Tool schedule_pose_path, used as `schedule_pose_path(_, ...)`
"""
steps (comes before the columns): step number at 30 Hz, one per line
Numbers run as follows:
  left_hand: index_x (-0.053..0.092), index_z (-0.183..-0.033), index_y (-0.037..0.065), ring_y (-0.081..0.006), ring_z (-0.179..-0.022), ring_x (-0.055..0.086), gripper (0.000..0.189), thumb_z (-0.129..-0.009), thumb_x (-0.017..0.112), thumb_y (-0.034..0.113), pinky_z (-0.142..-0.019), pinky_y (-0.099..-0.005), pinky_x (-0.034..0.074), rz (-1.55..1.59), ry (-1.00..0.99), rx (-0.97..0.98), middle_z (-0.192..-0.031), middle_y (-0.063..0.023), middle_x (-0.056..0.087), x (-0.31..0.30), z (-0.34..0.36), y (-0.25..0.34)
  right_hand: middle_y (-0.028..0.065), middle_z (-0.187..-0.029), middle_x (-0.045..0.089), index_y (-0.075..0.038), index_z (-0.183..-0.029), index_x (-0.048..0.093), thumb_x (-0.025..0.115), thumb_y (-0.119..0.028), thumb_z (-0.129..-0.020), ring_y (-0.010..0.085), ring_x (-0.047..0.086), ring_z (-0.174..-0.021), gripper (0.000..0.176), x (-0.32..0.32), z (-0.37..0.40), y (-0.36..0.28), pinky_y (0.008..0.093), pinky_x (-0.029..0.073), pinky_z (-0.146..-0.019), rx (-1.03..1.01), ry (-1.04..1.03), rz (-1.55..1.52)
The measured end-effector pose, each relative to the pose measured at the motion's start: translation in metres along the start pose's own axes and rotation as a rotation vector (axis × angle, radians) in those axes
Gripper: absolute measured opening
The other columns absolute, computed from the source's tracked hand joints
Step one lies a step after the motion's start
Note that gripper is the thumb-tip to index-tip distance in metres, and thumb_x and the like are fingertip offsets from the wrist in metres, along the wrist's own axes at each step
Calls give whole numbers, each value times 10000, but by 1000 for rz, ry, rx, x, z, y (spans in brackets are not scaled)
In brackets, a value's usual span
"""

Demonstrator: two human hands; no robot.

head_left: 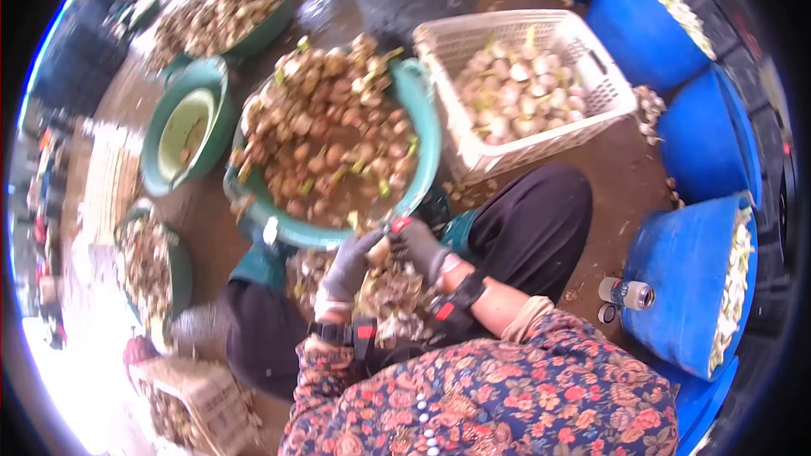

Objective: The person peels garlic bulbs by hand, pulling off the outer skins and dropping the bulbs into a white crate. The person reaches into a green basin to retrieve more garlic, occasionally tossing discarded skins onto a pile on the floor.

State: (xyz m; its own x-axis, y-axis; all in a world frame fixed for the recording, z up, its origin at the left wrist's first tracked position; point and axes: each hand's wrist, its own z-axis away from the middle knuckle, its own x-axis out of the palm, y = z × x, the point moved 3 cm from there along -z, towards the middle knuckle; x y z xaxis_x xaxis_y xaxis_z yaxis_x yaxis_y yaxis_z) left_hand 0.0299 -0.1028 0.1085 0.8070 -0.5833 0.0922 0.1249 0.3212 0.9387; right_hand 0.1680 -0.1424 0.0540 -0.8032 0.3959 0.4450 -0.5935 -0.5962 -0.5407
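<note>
Floral sleeves lie nearest; the grey knit-gloved left hand pinches a small brown bulb in its grip, above a lap heap of papery peelings; the right hand is closed on a red-tipped tool, possibly a knife; a can, label unreadable, lies on the wet brown floor; beyond, a teal plastic basin holds muddy bulbs; a white lattice basket holds pale ones; blue drums stand farthest.

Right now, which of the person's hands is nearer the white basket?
Right. The right hand sits below and left of the white basket; the left hand, holding a bulb, lies farther left, under the teal basin.
</note>
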Motion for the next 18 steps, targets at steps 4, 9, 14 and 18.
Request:
schedule_pose_path(4,522,-1062,-35,-116,-779,536,393,-780,635,215,-701,-256,445,-234,144,91,-877,-47,595,12,18,28,0,-806,562,-74,-960,566,585,-363,-852,68,482,-692,310,13,33,-23,210,388,-616,-366,-149,399)
schedule_pose_path(9,571,-1047,25,-137,-785,566,467,-673,764,229,-753,-281,455,-617,278,94,-865,-71,611,16,30,32,26,-691,593,0,-818,610,668,-295,-808,86,514,-603,301,34,45,-24,259,443,-558,-428,26,448)
schedule_pose_path(14,576,-1088,40,-122,-795,582,504,-649,789,163,-740,-266,468,-911,344,229,-897,-67,628,14,33,29,0,-638,596,11,-740,614,643,-245,-823,74,497,-540,270,35,62,-44,237,422,-518,-461,96,878)
schedule_pose_path(18,562,-1093,-11,-70,-800,564,514,-682,778,209,-716,-228,473,-376,266,-44,-911,-48,640,7,32,28,32,-635,594,13,-804,635,620,-313,-828,148,554,-583,326,21,48,-33,296,438,-558,-176,29,431)
